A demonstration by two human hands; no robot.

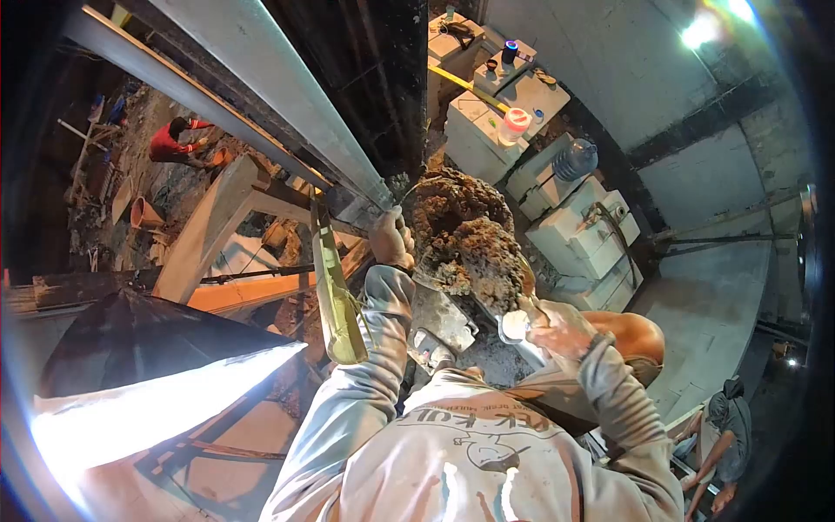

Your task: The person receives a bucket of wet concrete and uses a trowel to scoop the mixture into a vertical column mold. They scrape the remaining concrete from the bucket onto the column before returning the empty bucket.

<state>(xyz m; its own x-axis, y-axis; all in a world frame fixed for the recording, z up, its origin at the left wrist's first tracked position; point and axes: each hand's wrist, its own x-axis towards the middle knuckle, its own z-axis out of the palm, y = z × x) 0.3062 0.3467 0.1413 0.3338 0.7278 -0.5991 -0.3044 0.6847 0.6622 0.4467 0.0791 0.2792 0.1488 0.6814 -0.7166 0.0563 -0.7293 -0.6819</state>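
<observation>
My left hand [391, 240] is closed in a fist at the lower end of a long grey metal bar [287, 91]. Its fingers seem wrapped round the bar's edge. Beside that forearm hangs a yellowish-green strip [335, 304]. Ahead, between my hands, is a heap of rough, wet brown mortar [474, 235] with a hollow in it; its container is mostly hidden. At the mortar's near right edge, my right hand [561, 331] is closed on a brightly lit white rounded thing [515, 325], whose kind I cannot make out.
Pale blocks [587, 230] stand at the right, bearing a clear plastic jug [576, 160], a red-and-white container [515, 124] and a dark can [510, 50]. A person in red [174, 142] crouches far below left; another person [729, 426] is at lower right. A concrete beam [209, 230] slopes at left.
</observation>
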